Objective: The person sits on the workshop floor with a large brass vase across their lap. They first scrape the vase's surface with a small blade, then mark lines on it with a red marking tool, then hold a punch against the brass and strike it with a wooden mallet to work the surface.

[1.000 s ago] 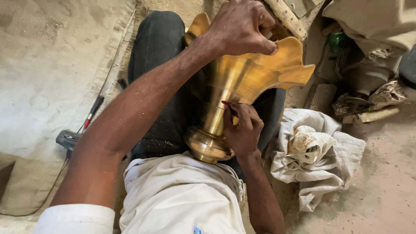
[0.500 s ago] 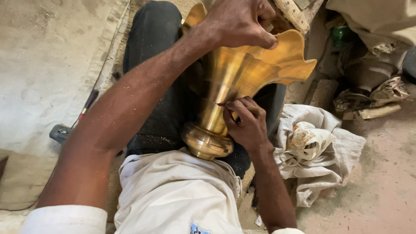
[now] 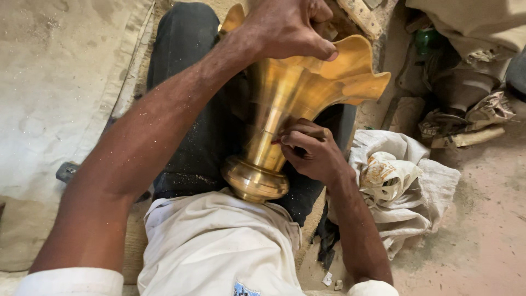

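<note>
Your left hand [image 3: 287,27] is clamped over the flared, wavy rim of the brass vase [image 3: 285,104], fingers curled down onto the rim's edge. Your right hand [image 3: 309,151] is closed around a small tool [image 3: 274,141] with a reddish tip, pinched between thumb and fingers, its point set against the vase's narrow neck. What kind of tool it is cannot be made out.

The vase lies tilted across your lap, its rounded foot toward your belly and resting against the white shirt [image 3: 213,246], its wide mouth pointing away from you. It sits on your dark trouser leg [image 3: 192,109], which is speckled with fine golden dust, as is your left forearm.

Just right of your right forearm lies a crumpled pale cloth [image 3: 416,197] with a stained wad on top. Beyond it, at the upper right, sits a heap of scraps and a green object [image 3: 426,39], too cluttered to tell apart. To your left is a pale worn mat [image 3: 55,98], with a small grey tool [image 3: 67,171] lying on it near your left elbow.
</note>
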Available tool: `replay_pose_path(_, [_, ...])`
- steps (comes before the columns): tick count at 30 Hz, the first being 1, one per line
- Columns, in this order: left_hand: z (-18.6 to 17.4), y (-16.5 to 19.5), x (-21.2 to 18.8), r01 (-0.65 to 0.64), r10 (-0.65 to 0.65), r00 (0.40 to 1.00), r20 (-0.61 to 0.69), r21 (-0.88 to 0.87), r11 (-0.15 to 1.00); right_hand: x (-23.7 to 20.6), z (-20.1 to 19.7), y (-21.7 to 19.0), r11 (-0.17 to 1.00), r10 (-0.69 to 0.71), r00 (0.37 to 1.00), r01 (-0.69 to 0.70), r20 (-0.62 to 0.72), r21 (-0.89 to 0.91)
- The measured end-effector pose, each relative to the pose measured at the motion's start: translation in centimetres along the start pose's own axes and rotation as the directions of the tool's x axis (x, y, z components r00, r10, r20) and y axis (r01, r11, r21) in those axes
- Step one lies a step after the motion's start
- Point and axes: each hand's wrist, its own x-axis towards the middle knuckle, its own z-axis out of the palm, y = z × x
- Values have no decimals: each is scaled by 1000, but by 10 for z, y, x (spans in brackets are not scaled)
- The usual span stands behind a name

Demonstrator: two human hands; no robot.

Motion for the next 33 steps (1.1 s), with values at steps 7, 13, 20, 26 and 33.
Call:
replay_pose_path(7, [-5,2,-1,22,-23,999,23,25,999,-8,10,5,999,21,1000,-22,-19,-34])
replay_pose_path(13, [-12,12,-5,89,-89,995,43,7,996,-31,56,-30,973,185,862,-228,-472,-35])
replay_pose_path(20, [-6,-2,-14,101,-109,992,58,119,988,-35,57,-30,972,215,839,-232,-499,30])
replay_pose_path(26, [1,-19,-21,142,-180,972,154,227,963,-40,49,-24,982,178,896,-133,-407,135])
replay_pose_path(33, [-2,-14,-22,254,-298,937,180,233,939,-55,56,-20,982,152,881,-82,-447,170])
